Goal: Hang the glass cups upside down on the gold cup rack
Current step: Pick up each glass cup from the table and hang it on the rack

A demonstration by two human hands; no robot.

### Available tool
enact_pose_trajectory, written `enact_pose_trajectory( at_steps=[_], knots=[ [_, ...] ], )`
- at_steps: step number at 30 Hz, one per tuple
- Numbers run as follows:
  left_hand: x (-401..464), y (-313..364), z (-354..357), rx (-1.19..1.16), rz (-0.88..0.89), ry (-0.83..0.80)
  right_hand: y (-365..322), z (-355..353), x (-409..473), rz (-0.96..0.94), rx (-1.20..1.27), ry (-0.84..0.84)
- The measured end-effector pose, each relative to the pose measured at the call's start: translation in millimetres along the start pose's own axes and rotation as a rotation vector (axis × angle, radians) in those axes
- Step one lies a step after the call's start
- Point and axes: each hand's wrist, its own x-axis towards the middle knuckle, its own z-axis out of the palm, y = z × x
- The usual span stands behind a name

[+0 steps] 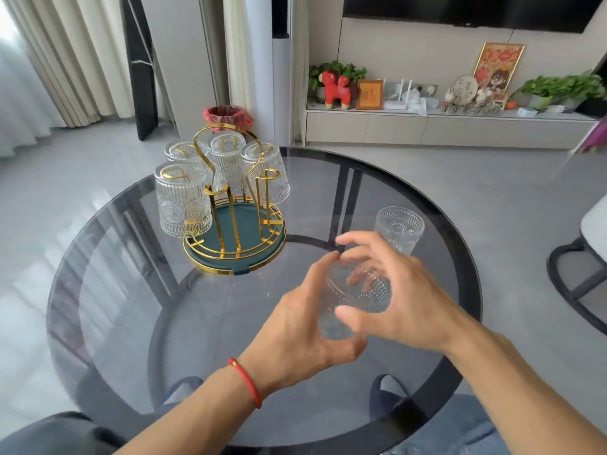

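Observation:
The gold cup rack [230,205] with a teal base stands on the left of the round table. Several ribbed glass cups hang on it upside down, the nearest one [182,201] at front left. A gold peg [271,178] on the rack's right side is bare. Above the table's middle, a clear ribbed glass cup [353,298] is held tilted between both hands. My left hand [295,326] grips it from the left and below. My right hand [400,290] wraps its right side. Another glass cup [399,229] stands upright on the table just beyond my right hand.
The round smoked-glass table [131,290] has a black rim and frame. A dark chair [578,267] stands at the right. A red-lined bin [226,117] sits on the floor behind the rack. A TV cabinet [443,126] with ornaments runs along the far wall.

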Motion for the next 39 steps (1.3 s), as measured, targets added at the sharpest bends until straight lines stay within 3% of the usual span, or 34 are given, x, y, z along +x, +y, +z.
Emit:
enact_pose_trajectory(
  at_steps=[5, 8, 10, 12, 14, 16, 20, 23, 26, 31, 39],
  knots=[
    [4, -5, -22, -0.297, -0.145, 0.214, -10, 15, 20, 0.055, 0.232, -0.004],
    [9, -7, -33, -0.608, -0.195, 0.38, -13, 29, 31, 0.285, 0.425, -0.064],
    [13, -6, -37, -0.721, -0.199, 0.443, -11, 45, 38, 0.465, 0.763, -0.15],
    [14, -8, -39, -0.759, -0.207, 0.483, -13, 55, 46, 0.496, 1.013, -0.184],
    [16, -14, -42, -0.743, -0.23, 0.507, -20, 58, 54, 0.503, 1.104, -0.143],
    [17, -22, -46, -0.572, -0.267, 0.504, -23, 59, 60, 0.491, 1.152, -0.052],
    [14, -35, -46, -0.117, -0.319, 0.394, -23, 58, 69, 0.371, 0.947, 0.304],
    [13, -46, -44, 0.439, -0.275, 0.251, -27, 48, 73, 0.231, 0.681, 0.555],
    [14, -55, -42, 0.684, -0.356, 0.077, -29, 34, 83, 0.075, 0.41, 0.698],
    [15, -56, -38, 0.811, -0.382, -0.013, -39, 27, 120, -0.08, 0.229, 0.703],
    [17, -50, -45, 0.822, -0.417, -0.098, -55, 49, 163, -0.097, 0.098, 0.57]
  ],
)
